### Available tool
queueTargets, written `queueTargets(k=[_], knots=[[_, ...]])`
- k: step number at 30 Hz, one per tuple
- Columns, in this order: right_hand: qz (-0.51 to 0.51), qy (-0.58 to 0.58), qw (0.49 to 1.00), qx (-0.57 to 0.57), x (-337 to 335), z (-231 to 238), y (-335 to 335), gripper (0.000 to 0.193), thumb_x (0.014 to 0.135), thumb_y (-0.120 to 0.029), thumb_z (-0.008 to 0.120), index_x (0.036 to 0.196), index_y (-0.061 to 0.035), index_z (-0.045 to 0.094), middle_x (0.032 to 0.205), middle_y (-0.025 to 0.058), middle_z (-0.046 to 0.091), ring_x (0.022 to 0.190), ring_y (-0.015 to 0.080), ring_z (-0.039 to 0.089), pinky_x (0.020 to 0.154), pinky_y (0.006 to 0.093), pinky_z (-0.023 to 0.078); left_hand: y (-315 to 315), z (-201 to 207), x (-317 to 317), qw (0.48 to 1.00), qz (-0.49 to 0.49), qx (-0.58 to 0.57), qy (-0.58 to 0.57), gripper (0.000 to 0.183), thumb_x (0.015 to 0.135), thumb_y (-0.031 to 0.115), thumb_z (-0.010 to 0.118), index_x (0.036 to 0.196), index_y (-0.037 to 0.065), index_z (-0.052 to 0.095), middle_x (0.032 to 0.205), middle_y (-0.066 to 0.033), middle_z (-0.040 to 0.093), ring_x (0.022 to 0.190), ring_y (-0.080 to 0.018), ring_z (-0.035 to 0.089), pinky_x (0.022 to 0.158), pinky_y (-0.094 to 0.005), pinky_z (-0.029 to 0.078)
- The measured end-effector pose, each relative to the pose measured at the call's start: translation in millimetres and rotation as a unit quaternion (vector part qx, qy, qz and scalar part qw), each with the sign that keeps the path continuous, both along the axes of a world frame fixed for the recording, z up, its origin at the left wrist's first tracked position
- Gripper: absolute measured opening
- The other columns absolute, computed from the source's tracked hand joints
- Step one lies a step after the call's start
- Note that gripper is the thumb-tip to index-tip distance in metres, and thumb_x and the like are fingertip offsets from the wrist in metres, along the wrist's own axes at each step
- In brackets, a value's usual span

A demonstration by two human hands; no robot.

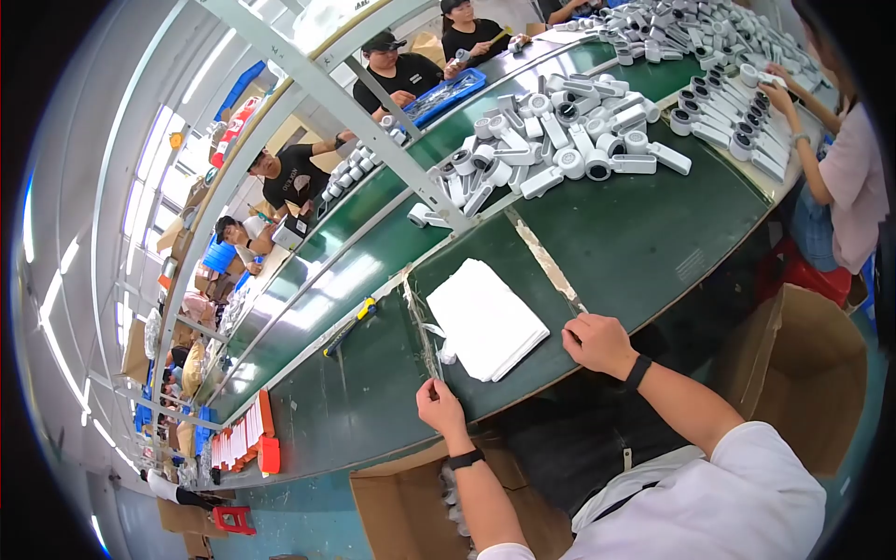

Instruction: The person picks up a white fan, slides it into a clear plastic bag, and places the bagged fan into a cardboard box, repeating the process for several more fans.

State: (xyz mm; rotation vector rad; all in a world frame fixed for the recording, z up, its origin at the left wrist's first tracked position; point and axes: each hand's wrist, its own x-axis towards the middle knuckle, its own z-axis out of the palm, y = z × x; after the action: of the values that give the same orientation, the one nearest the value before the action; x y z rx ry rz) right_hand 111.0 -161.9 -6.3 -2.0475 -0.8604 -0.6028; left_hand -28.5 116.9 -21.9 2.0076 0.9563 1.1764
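Note:
My left hand [441, 408] is at the table's near edge, thumb and fingers pinched together beside a strip of clear tape [416, 327] stuck to the green tabletop. My right hand [599, 343] is closed into a loose fist near the lower end of a worn pale strip [545, 258]. What either hand holds, if anything, is too small or hidden to make out. Between the hands lies a stack of white sheets or flat bags [485, 317], with crumpled clear plastic [446, 353] at its left side. Neither hand touches the stack.
A yellow-and-black cutter knife [351, 327] lies left. Many white camera-like devices [579, 131] are heaped beyond a metal post [373, 112]. Orange trays [269, 434] stand far left. Open cardboard boxes [803, 373] flank me. Co-workers sit across and at right [840, 177].

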Motion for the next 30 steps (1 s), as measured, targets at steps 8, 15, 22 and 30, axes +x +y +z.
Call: queueTargets(k=[8, 15, 22, 30], knots=[[0.0, 0.004, 1.0, -0.012, -1.2, 1.7, 1.8, 0.007, 0.076, -0.011, 0.068, 0.073, -0.0082, 0.063, 0.065, 0.0054, 0.058, 0.058, 0.0257, 0.06, 0.051, 0.0352, 0.049, 0.3, -0.5, -0.9, 1.0, -0.009, -0.009, 0.013, 0.013, 0.085, 0.011, 0.064, 0.09, -0.001, 0.066, 0.086, -0.0085, 0.065, 0.07, -0.0162, 0.06, 0.064, -0.0278, 0.049], [-0.02, -0.028, 0.999, -0.027, 0.3, 3.3, 4.1, 0.008, 0.075, -0.01, 0.068, 0.072, -0.009, 0.06, 0.062, 0.0038, 0.054, 0.055, 0.0233, 0.058, 0.048, 0.0338, 0.048, -5.9, -3.0, -0.6, 0.994, -0.043, 0.069, 0.067, 0.012, 0.083, 0.012, 0.066, 0.089, 0.002, 0.067, 0.091, -0.0104, 0.065, 0.084, -0.0252, 0.059, 0.077, -0.0361, 0.048], [-0.027, -0.012, 0.998, -0.051, 2.0, 9.3, 7.5, 0.008, 0.071, -0.008, 0.068, 0.069, -0.0092, 0.061, 0.059, 0.0029, 0.053, 0.051, 0.022, 0.056, 0.045, 0.0326, 0.045, -11.0, 7.2, -4.0, 0.99, -0.067, 0.093, 0.084, 0.011, 0.083, 0.011, 0.066, 0.09, 0.003, 0.068, 0.095, -0.0111, 0.066, 0.095, -0.029, 0.058, 0.084, -0.0383, 0.047], [0.0, -0.006, 1.0, -0.026, 5.3, 11.4, 8.7, 0.006, 0.071, -0.005, 0.069, 0.071, -0.0072, 0.063, 0.057, 0.0046, 0.053, 0.049, 0.0231, 0.055, 0.045, 0.0329, 0.044, -5.0, 6.1, 1.0, 0.984, -0.071, 0.127, 0.1, 0.008, 0.084, 0.01, 0.066, 0.087, 0.003, 0.067, 0.093, -0.0109, 0.066, 0.091, -0.0287, 0.057, 0.081, -0.0383, 0.047]])
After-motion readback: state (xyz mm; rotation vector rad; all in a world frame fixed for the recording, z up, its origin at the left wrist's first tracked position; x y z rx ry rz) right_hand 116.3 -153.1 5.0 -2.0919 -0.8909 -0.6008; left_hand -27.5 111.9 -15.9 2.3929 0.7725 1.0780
